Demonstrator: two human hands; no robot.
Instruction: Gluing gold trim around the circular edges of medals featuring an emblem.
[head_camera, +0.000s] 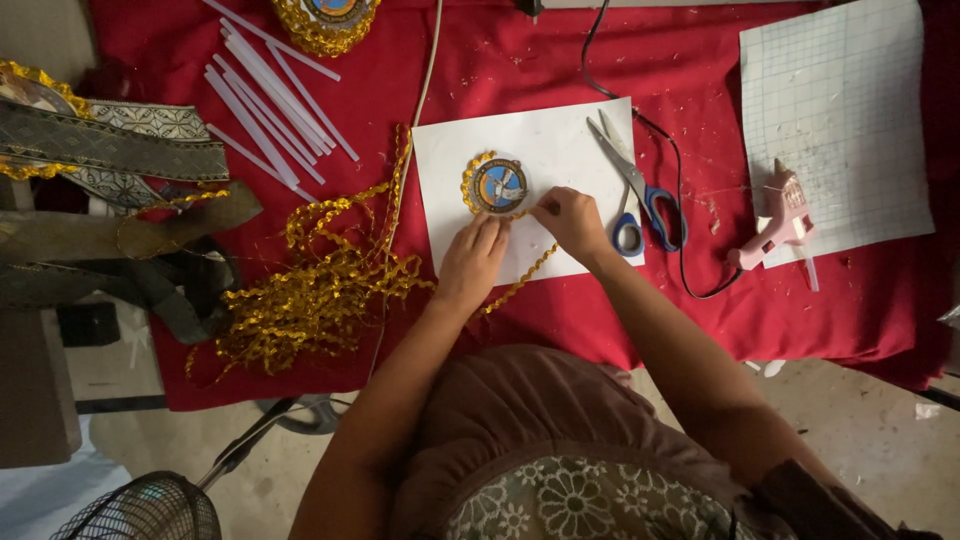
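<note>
The round badge (497, 186) lies on a white sheet of paper (545, 140) just above the left hand (472, 260), whose fingers are flat and close together and press on its lower edge, while the right hand (572, 220) sits just to the right of the badge and pinches the gold trim (530, 270) at the rim — the trim runs from there down between the two hands. On the red cloth (800, 310) there is one pair of scissors (635, 190), one pink glue gun (775, 220) and one gridded sheet (840, 100). There is also a second badge (325, 20) at the top edge and one loose heap of gold trim (310, 290) — the white glue sticks (270, 90) are about ten, too overlapped for an exact count.
</note>
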